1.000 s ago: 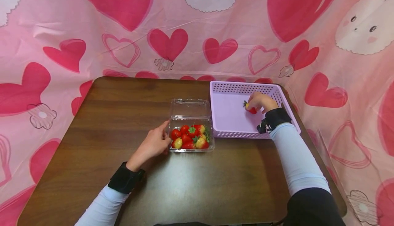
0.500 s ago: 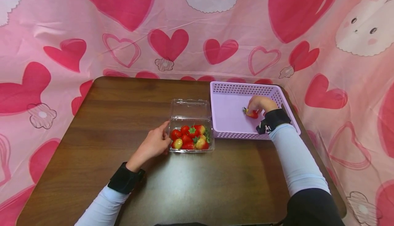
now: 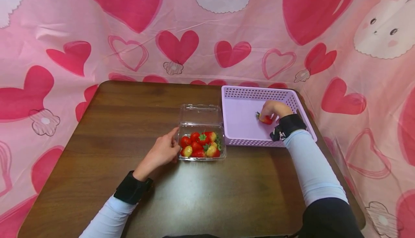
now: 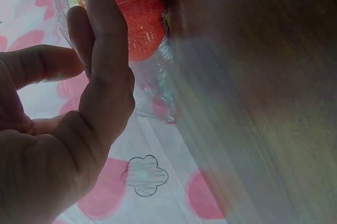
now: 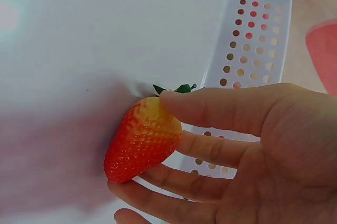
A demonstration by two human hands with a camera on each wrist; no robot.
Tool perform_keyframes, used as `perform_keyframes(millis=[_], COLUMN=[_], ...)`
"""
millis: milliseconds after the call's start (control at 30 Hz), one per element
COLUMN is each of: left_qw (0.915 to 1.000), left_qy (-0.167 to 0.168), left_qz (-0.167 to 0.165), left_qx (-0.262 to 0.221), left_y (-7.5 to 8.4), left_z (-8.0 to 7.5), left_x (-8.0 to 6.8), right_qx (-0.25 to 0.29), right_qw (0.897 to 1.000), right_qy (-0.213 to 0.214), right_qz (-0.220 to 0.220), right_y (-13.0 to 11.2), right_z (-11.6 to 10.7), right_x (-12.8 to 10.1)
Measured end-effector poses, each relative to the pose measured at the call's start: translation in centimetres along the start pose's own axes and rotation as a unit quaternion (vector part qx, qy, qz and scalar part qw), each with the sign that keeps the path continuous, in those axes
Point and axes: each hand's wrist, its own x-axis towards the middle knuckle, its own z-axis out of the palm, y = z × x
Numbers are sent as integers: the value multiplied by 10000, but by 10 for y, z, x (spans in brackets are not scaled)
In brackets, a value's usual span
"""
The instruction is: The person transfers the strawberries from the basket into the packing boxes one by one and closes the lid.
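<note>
In the head view, my right hand [image 3: 275, 109] reaches into the lilac plastic basket [image 3: 238, 129]. It holds a strawberry [image 5: 143, 140] low over the basket floor. The right wrist view shows the thumb pressing near the green leaves, with the fingers curled under the red, yellow-shouldered fruit. To the left, a clear hinged plastic punnet [image 3: 201, 158] stands with its lid [image 3: 199, 113] tipped back. Several red and yellowish strawberries [image 3: 197, 146] lie inside it. My left hand [image 3: 162, 149] rests against the punnet's left wall, its fingers [image 4: 109, 40] mostly straight along the plastic.
The punnet sits close beside the basket's left side on a brown wooden table [image 3: 136, 111]. Perforated walls rise around the basket. A pink heart-patterned cloth [image 3: 240, 25] hangs behind the table and along its sides.
Over the last second, my right hand and its strawberry have shifted slightly toward the near side of the basket and lower. The left hand and the punnet stay in place.
</note>
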Motion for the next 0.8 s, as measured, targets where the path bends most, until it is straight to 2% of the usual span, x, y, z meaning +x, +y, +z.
perform_keyframes(millis=[233, 433, 800], left_qw=[10000, 10000, 10000], left_qy=[-35, -19, 18], left_qz=[29, 12, -5], left_qx=[2, 0, -31], left_y=[0, 2, 2], left_z=[0, -1, 0], left_x=[-1, -2, -1], right_qx=[63, 71, -210], right_qw=[9999, 9997, 9993], right_qy=[21, 203, 254], right_qz=[-150, -76, -181], right_y=[-1, -5, -13], right_z=[0, 1, 1], right_x=[-5, -13, -20])
